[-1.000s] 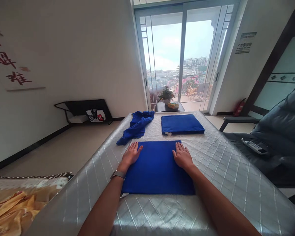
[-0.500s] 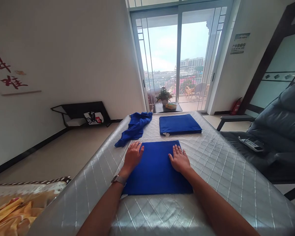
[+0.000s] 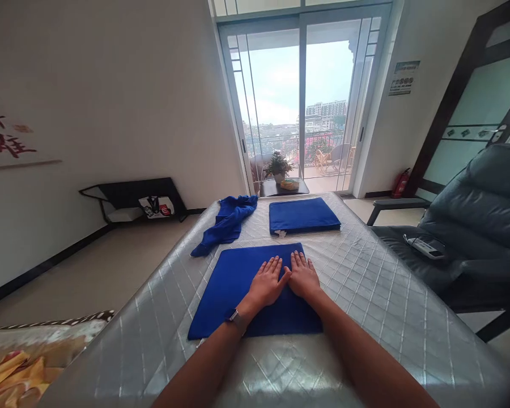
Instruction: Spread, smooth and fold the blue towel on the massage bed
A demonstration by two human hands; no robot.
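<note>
now: left hand (image 3: 267, 281) and right hand (image 3: 302, 277) flat on the folded blue towel (image 3: 225, 283)

both hands lie side by side, fingers straight, thumbs nearly touching, gripping nothing. they press the towel's right half; it lies on the silver quilted cover (image 3: 386, 294), close to the person. beyond it sit a second folded towel (image 3: 302, 215) and a crumpled blue cloth (image 3: 227, 222) (left of that). the cover looks slick, so a sideways push could slide the towel or ruck its top layer.

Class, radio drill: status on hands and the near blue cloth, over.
Left hand and right hand flat, open, side by side on near blue cloth. Cloth folded flat. Crumpled cloth and second folded cloth beyond, apart.
</note>
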